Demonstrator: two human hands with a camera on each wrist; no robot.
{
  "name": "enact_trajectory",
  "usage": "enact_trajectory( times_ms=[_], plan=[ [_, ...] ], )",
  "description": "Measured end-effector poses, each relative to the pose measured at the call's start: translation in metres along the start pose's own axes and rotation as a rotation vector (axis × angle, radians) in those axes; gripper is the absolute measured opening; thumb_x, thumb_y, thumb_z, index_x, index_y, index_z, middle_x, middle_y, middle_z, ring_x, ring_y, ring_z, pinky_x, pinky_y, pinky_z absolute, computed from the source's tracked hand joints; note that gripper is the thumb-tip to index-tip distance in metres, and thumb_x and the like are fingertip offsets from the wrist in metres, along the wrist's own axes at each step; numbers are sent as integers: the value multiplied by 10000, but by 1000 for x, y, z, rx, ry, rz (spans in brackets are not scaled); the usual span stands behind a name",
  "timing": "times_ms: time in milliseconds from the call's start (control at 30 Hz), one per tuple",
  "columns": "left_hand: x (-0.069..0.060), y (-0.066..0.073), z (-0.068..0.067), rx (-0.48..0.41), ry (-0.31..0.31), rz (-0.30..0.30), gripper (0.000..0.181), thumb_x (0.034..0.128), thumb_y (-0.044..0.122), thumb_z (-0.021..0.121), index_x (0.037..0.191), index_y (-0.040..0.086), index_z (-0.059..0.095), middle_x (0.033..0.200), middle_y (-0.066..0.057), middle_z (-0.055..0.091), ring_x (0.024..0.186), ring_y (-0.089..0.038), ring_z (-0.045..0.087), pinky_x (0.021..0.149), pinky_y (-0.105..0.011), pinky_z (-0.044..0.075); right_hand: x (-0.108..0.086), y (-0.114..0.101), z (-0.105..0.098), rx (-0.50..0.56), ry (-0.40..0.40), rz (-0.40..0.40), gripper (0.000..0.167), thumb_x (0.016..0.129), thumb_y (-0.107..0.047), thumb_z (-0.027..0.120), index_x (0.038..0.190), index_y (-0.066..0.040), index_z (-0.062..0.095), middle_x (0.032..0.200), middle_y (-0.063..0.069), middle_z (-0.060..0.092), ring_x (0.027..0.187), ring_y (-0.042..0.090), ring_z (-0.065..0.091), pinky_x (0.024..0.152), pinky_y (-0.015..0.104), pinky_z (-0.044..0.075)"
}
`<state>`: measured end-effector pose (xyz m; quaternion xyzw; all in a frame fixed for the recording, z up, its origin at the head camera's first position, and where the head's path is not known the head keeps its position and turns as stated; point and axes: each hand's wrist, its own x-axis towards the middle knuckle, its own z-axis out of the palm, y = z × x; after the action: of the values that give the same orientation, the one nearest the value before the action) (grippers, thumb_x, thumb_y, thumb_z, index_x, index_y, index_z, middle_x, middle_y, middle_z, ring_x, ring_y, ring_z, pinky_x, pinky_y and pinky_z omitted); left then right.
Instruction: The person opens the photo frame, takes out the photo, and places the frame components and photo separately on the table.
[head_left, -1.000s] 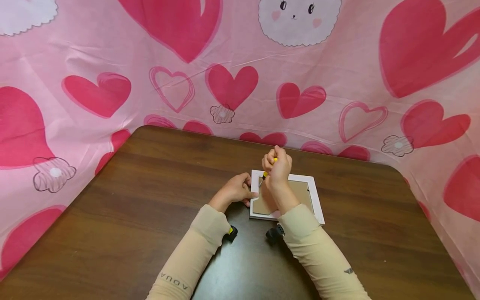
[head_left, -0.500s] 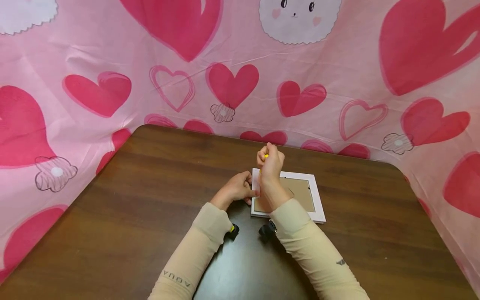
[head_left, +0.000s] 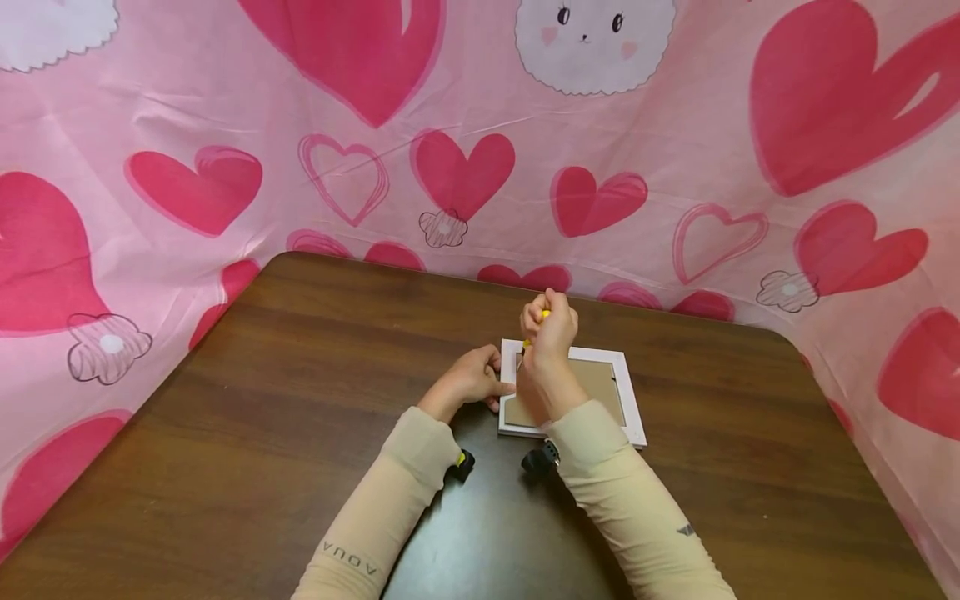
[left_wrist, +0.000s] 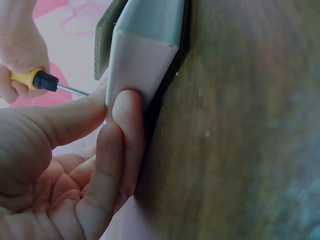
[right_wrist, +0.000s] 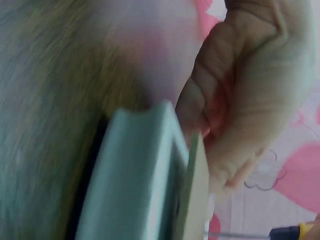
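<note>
A white picture frame (head_left: 634,408) lies face down on the table, its brown backing board (head_left: 600,387) facing up. Both wrist views show the board's edge standing proud of the frame. With thumb on top and fingers against the side, my left hand (head_left: 472,377) pinches the frame's left edge. My right hand (head_left: 553,333) grips a yellow and black screwdriver (left_wrist: 45,80) above the board's left part. Its thin metal shaft (left_wrist: 74,90) points down at the frame's inner left edge; the tip is hidden behind my left thumb in the left wrist view.
The brown wooden table (head_left: 300,400) extends around the frame on all sides. A pink cloth with hearts (head_left: 465,167) hangs behind and along the sides. A small black tab (head_left: 613,379) sits at the backing board's right edge.
My right hand with the screwdriver shifted left, then came back slightly right, so the shaft shows again. The left hand keeps its hold on the picture frame.
</note>
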<state>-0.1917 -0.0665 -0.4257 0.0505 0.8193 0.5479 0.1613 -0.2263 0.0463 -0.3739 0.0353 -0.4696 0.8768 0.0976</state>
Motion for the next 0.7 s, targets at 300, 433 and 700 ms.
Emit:
enact_trajectory(
  times_ms=[300,433,700],
  plan=[
    [3,-5,4,42,-12,-13,335,867,120,769,997,16,479,598,-37,571,459,-92,582,535,-214,425,18,-14,-22,-41,-98,191,543,1039,-223,286,501,-150,276,373,-88,249,340,68,181,440,256,77],
    [-1,-2,3,108,2,-34,354,872,169,772,1041,13,504,664,-68,618,496,-116,637,601,-228,454,26,-26,-24,-109,-175,231,535,1041,-222,322,512,-144,288,395,-74,252,353,81,195,447,260,93],
    [-26,29,-4,475,182,49,310,910,283,715,1093,59,604,849,-77,673,762,-216,635,757,-373,498,51,-62,-36,-362,-309,192,335,1001,-76,502,670,-120,471,494,-69,332,427,65,247,487,244,130]
  ],
)
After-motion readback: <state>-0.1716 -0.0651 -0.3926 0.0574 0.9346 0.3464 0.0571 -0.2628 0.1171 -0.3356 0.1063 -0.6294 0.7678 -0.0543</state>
